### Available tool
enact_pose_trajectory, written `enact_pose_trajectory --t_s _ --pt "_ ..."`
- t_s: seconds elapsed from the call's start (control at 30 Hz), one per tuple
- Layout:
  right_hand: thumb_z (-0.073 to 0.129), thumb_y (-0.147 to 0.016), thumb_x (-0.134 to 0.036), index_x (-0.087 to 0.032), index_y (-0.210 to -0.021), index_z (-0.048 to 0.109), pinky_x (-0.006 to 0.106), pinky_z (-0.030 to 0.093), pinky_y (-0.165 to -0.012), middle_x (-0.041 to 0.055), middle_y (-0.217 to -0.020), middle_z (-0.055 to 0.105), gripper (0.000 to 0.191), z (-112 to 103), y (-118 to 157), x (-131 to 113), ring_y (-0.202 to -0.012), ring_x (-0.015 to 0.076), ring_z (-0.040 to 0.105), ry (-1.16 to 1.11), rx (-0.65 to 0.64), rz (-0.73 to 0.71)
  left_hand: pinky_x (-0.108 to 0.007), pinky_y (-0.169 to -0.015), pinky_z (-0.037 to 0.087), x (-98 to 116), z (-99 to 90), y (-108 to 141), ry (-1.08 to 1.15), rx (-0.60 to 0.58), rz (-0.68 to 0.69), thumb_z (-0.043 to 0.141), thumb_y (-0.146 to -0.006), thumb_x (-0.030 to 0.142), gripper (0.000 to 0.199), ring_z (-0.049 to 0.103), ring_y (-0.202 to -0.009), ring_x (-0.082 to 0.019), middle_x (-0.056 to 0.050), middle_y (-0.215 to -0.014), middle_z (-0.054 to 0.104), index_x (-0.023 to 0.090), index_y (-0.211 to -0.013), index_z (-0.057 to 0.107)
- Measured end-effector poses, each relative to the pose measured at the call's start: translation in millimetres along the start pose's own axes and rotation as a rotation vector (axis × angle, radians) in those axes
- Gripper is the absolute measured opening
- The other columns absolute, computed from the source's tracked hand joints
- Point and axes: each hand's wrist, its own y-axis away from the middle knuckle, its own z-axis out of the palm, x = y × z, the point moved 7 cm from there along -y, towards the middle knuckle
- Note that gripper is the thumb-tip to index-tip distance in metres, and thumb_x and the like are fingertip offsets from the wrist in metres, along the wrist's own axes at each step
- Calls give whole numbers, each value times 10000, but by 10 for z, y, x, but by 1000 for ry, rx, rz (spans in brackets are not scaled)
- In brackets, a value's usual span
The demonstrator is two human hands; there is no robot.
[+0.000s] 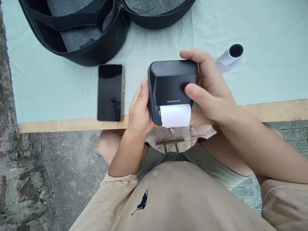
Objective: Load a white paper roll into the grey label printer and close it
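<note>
A black label printer (174,85) marked NIIMBOT is held between both hands above the table's front edge. White label paper (176,116) sticks out of its near end. My left hand (141,109) is closed round the printer's left side, its thumb along the edge and its other fingers mostly hidden beneath. My right hand (209,85) grips the right side, with the thumb on the top face and the index finger at the far right corner. Left of the printer, a phone (110,93) with a dark screen lies on the cloth.
A black zippered case (101,48) with grey foam stands open at the back left, its lid (158,21) beside it. A white paper roll (229,57) with a black core lies beyond my right hand. The table's wooden edge (72,125) runs in front of my body.
</note>
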Motion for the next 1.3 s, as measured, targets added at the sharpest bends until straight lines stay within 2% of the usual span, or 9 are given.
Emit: enact_pose_trajectory --t_s 0.17,0.43,0.57,0.67,0.83,1.0,1.07,1.17,1.3 --pt "533 -862 -413 -269 -1352 391 341 456 -1070 12 -1407 422 530 -40 16 -100 -1296 185 443 74 30 -135 -435 -1120 398 38 -46 -14 -42 52 67 319 -940 524 479 322 -1423 -267 -65 -1212 640 170 -1126 583" --pt "689 -742 -360 -375 -1396 332 402 445 -1104 -34 -1482 347 746 -52 33 -142 -1367 228 376 191 -63 -163 -435 -1126 392 56 -53 -42 -42 58 100 345 -939 497 417 319 -1423 -270 -62 -1185 644 183 -1071 587" --pt "708 -733 -390 -343 -1327 425 382 479 -1058 -14 -1419 430 659 -104 23 -298 -1331 227 418 284 4 -216 -419 -1154 359 18 -65 -75 -20 28 92 324 -931 503 423 297 -1433 -255 -59 -1162 653 196 -1045 592" --pt "662 -762 -446 -268 -1227 500 350 539 -885 9 -1285 521 523 -156 11 -487 -1201 229 511 428 170 -271 -415 -1170 335 35 -80 -77 16 3 163 367 -895 542 416 285 -1437 -269 -49 -1143 654 210 -980 603" --pt "506 -873 -495 -237 -1046 481 262 452 -570 -20 -1127 550 311 -228 -90 -723 -690 61 572 573 417 -150 -400 -1180 322 8 -24 -44 24 -123 136 550 -851 470 342 308 -1434 -266 -29 -1188 631 247 -1110 543" --pt "277 -867 -685 -266 -1010 440 241 472 -488 13 -1013 487 471 -209 -189 -809 -749 89 644 504 382 -154 -392 -1157 361 0 -19 -29 -20 -112 105 521 -873 480 425 297 -1440 -261 -43 -1194 628 249 -1229 501" --pt "328 -901 -607 -275 -916 427 241 474 -507 7 -947 494 347 -238 -160 -767 -868 110 656 485 390 -163 -393 -1150 375 2 -19 -32 -38 -98 101 516 -866 511 459 280 -1447 -265 -46 -1201 627 249 -1243 500" --pt "479 -905 -399 -253 -787 438 278 440 -557 0 -877 554 193 -240 -98 -684 -768 110 605 529 357 -155 -386 -1144 387 29 0 -19 -51 -90 103 521 -852 544 490 275 -1449 -267 -44 -1217 622 254 -1246 508" --pt "517 -845 -305 -254 -813 548 310 351 -531 -20 -717 573 68 -35 -88 -678 -587 107 494 832 119 -252 -366 -1131 410 45 -10 19 -50 -24 43 504 -877 504 407 290 -1444 -252 -40 -1219 628 254 -1195 556"
